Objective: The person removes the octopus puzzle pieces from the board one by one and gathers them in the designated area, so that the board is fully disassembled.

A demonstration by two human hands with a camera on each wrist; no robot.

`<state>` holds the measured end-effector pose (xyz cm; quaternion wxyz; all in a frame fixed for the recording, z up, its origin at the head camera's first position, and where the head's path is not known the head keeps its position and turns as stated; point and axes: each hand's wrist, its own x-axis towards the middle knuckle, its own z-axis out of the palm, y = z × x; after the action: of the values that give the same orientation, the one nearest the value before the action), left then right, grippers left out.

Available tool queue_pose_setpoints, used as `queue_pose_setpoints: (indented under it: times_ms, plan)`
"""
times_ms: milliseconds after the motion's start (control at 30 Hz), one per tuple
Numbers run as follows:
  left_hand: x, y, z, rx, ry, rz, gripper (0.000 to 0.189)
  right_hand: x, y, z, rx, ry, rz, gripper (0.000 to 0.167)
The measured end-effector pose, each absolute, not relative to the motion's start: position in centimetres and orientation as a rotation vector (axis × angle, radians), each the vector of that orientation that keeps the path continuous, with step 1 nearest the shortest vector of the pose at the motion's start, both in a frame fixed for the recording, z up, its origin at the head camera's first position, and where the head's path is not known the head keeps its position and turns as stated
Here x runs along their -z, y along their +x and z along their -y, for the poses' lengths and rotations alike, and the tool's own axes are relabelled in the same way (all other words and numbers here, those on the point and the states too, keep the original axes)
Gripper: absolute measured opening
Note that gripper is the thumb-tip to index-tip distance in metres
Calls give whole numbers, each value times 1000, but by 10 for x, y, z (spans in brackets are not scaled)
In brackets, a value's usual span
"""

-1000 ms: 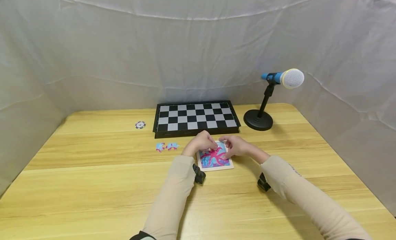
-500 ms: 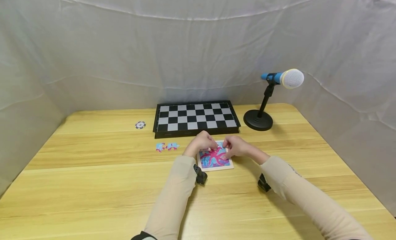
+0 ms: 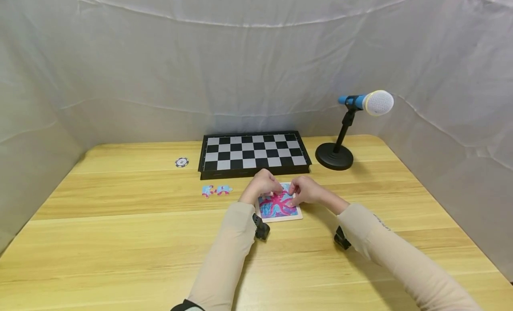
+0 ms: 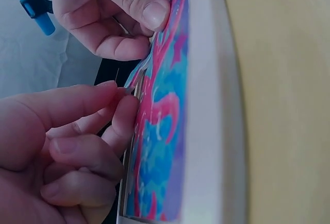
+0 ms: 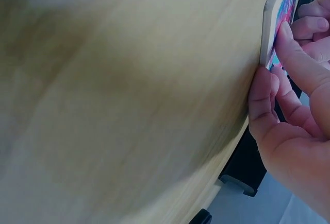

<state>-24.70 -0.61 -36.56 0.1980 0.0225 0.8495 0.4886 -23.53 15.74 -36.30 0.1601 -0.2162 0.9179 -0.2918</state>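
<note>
A square jigsaw puzzle (image 3: 276,209) in a pale frame shows a pink octopus on blue. It lies on the table in front of a folded chessboard. My left hand (image 3: 262,184) reaches over its upper left part and pinches a small puzzle piece (image 4: 132,82) between thumb and index finger, at the far side of the picture. On the right, my right hand (image 3: 306,190) grips the puzzle: its thumb (image 5: 290,41) presses on the picture while curled fingers sit at the frame's edge. Both hands hide parts of the picture.
Two loose puzzle pieces (image 3: 217,190) lie left of the puzzle. Behind stands the black-framed chessboard (image 3: 255,151), close to the hands. A poker chip (image 3: 181,162) lies farther left. At the back right is a blue microphone (image 3: 366,101) on a black stand (image 3: 334,156).
My right index finger has drawn in from the puzzle's top edge toward the picture. The left forearm has shifted slightly right; its pinch stays in place.
</note>
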Motion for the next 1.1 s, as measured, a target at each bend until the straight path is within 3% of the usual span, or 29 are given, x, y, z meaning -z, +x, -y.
queue_pose_setpoints:
  times_ms: [500, 833, 1100]
  plan:
    - [366, -246, 4, -1399, 15, -2404, 16, 364, -235, -157, 818, -620, -2638, 25]
    - [366, -246, 15, -1414, 36, -2450, 9, 365, -237, -157, 813, -562, -2614, 63]
    - [365, -247, 24, -1398, 12, -2451, 12, 365, -238, -158, 794, -589, -2605, 70]
